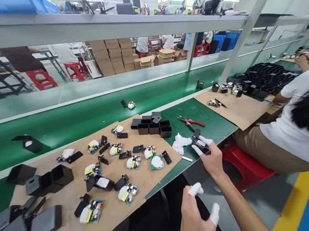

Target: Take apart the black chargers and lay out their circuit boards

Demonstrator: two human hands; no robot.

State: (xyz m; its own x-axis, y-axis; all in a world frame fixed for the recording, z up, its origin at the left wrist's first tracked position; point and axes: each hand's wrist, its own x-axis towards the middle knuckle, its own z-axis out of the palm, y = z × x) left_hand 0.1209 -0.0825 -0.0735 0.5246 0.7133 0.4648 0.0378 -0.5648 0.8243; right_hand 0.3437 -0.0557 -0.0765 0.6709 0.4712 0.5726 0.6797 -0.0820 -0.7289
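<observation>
The right hand (pixel 211 157) pinched a small black housing (pixel 201 145) past the table's (pixel 202 117) front edge. It looked light and rigid, best gripped by its sides. The left hand (pixel 195 219) hung loose, holding nothing

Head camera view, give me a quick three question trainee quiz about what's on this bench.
1. True or false: the right hand holds a small black part.
2. Which tool lies on the green mat beside the white glove? A) red-handled pliers B) hammer C) tape roll
3. What covers the fingertips of the left hand?

Key
1. True.
2. A.
3. White finger cots; the left hand holds nothing.
</observation>
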